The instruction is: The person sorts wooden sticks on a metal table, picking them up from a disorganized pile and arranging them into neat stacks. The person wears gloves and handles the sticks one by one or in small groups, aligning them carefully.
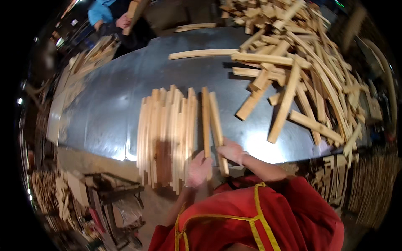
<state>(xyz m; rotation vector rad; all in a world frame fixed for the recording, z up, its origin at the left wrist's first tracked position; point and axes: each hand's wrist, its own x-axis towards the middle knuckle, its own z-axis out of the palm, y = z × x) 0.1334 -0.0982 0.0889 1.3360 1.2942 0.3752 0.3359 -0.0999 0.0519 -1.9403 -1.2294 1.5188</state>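
My left hand [198,170] is closed round the near end of a narrow wooden strip [205,119], which points away from me over the metal table [113,104]. Just to its right, my right hand [231,151] grips a second wooden strip [215,115] near its lower part. The two strips stand close together at a slight angle, their near ends past the table's front edge. Left of them lies a row of wooden strips [161,125], packed side by side with uneven far ends.
A big loose heap of wooden pieces [289,92] covers the table's right side. One long strip [201,54] lies crosswise at the back. Across the table at far left, another person's hand [123,21] holds a board [133,16]. A dark metal stand [111,205] is at lower left.
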